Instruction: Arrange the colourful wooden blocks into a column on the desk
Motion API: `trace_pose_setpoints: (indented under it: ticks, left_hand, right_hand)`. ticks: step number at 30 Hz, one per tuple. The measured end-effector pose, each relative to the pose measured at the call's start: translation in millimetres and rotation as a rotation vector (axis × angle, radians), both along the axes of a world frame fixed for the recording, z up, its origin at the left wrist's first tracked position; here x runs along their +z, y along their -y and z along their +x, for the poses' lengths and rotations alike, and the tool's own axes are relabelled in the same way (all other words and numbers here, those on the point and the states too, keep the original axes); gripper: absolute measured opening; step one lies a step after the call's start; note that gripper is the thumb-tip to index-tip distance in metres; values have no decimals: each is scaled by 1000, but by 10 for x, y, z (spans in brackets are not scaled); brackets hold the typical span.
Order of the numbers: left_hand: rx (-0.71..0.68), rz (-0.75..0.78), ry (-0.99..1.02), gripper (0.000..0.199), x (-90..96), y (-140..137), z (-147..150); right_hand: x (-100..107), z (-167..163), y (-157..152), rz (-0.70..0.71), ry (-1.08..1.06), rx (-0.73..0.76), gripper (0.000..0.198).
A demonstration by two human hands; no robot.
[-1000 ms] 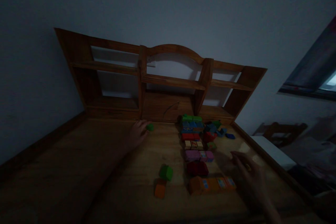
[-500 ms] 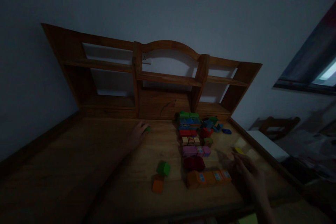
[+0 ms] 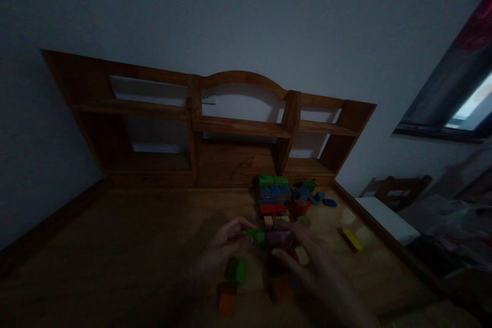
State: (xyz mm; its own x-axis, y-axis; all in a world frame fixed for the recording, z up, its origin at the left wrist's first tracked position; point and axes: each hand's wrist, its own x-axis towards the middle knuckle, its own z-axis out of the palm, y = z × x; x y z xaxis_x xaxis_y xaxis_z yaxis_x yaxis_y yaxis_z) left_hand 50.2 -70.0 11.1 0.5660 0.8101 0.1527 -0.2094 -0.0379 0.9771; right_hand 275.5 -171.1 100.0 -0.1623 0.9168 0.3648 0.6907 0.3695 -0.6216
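Observation:
My left hand [image 3: 229,242] comes in from the left, with a green block [image 3: 255,237] pinched at its fingertips. This block sits at the left end of a row of pink blocks [image 3: 275,238]. Over the right part of that row is my right hand [image 3: 310,252], thumb on the near side and fingers on the far side; its grip covers the row's right end. Dark red blocks [image 3: 273,261] lie partly hidden under the right thumb. Closer to me, another green block [image 3: 239,271] and an orange block [image 3: 226,301] lie left of the shadowed orange row [image 3: 282,287].
Behind my hands are rows of pale wooden [image 3: 268,222], red [image 3: 272,209], blue [image 3: 274,193] and green blocks [image 3: 272,180]. To the right lie mixed blue pieces [image 3: 317,198] and a yellow block [image 3: 351,240]. A wooden shelf unit [image 3: 242,125] lines the table's back.
My left hand has come nearer and to the right with the green block. My right hand has moved left from beside the yellow block to the pink row. The view has tilted slightly.

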Motion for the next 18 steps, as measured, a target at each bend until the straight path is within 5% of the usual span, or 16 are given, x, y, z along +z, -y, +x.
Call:
trace_pose_setpoints:
  ticks: [4, 11, 15, 18]
  left_hand:
    - [-54, -137, 142, 26, -109, 102, 79]
    - [-18, -237, 248, 41, -15, -12, -18]
    - [13, -232, 234, 40, 25, -75, -68]
    - [120, -175, 147, 36, -29, -148, -125]
  right_hand:
    - [-5, -301, -224, -85, 152, 192, 45]
    - [-16, -345, -541, 33, 126, 162, 26]
    - [152, -110, -561, 133, 25, 97, 18]
    - [314, 435, -610, 243, -13, -90, 24]
